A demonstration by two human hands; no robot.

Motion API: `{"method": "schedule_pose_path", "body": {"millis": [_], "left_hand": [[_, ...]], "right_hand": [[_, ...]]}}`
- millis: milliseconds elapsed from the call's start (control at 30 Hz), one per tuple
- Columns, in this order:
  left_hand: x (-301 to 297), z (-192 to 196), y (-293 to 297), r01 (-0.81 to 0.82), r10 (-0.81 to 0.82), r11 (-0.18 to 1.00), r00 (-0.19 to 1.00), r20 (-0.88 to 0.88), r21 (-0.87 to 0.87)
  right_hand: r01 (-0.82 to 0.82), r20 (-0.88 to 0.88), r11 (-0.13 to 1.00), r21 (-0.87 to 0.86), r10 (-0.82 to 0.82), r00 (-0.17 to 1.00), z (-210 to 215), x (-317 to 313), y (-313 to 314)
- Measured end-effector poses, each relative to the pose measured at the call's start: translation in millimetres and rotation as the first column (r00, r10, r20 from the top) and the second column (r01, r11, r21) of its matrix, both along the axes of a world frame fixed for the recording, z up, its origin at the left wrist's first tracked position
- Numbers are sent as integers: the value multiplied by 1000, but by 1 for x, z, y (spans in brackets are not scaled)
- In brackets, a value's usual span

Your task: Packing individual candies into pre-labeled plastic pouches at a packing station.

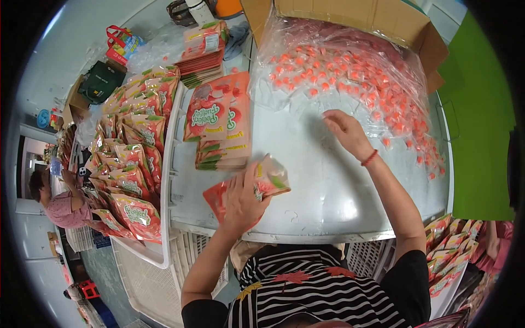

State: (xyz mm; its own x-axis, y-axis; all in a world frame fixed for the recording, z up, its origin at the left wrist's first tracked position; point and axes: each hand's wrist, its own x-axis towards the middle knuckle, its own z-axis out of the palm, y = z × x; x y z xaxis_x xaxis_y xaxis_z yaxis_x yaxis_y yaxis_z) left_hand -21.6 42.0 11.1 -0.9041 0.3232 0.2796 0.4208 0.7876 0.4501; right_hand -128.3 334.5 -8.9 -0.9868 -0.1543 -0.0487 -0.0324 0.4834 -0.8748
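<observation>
My left hand [244, 201] is closed on a red and pink printed pouch [274, 176] near the table's front edge. The pouch lies tilted, and one end of it sticks out to the right of my fingers. My right hand [350, 134], with a red bracelet at its wrist, hovers over the table, its fingers reaching left and nothing seen in them. Just beyond it lie many small clear-wrapped red candies [377, 94], spilling from a plastic-lined cardboard box. A pile of flat pouches [224, 156] rests beyond my left hand.
On the left, a white crate [166, 240] holds rows of filled pouches [136, 210]. Another stack of pouches [202, 52] stands at the back left. The cardboard box [350, 16] borders the far side. People work at the far left and right, beside more filled pouches [451, 251].
</observation>
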Motion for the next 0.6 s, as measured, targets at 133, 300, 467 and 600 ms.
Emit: {"method": "schedule_pose_path", "body": {"millis": [133, 300, 467, 600], "left_hand": [[0, -6, 3, -141, 145, 986, 989, 43, -86], [-6, -4, 5, -155, 166, 983, 979, 115, -94], [-14, -5, 8, -161, 168, 985, 973, 158, -60], [-14, -1, 2, -207, 221, 975, 943, 248, -85]], "right_hand": [[169, -453, 924, 344, 5, 891, -45, -45, -22], [388, -627, 754, 530, 40, 778, -44, -132, -77], [414, -597, 699, 583, 22, 802, -49, -193, -95], [-115, 61, 378, 919, 151, 987, -7, -251, -99]]}}
